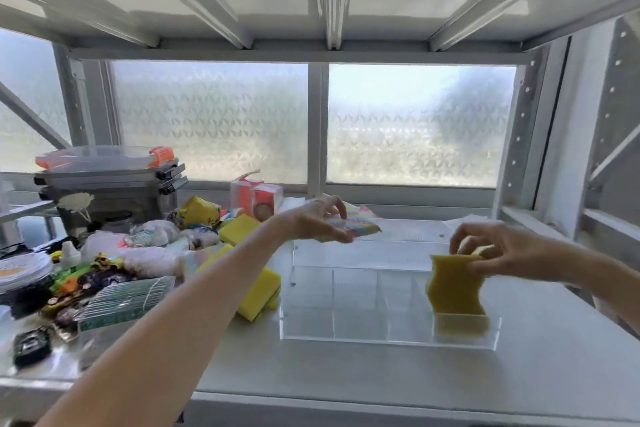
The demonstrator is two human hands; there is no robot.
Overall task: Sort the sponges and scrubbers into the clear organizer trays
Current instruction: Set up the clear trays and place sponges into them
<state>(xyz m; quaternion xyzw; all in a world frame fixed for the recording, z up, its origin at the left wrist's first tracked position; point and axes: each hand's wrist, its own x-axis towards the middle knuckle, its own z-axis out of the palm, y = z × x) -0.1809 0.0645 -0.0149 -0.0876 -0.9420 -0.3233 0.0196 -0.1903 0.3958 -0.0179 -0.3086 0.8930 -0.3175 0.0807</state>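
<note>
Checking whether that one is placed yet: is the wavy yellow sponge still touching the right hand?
Touching. The head view shows the right hand pinching the top edge of the wavy yellow sponge with its fingers, the sponge standing in the clear organizer tray.

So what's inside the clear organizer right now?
Only a wavy yellow sponge, standing in the right-end compartment of the clear organizer, held by the right hand. Other visible compartments look empty; the back section is too glary to tell.
</note>
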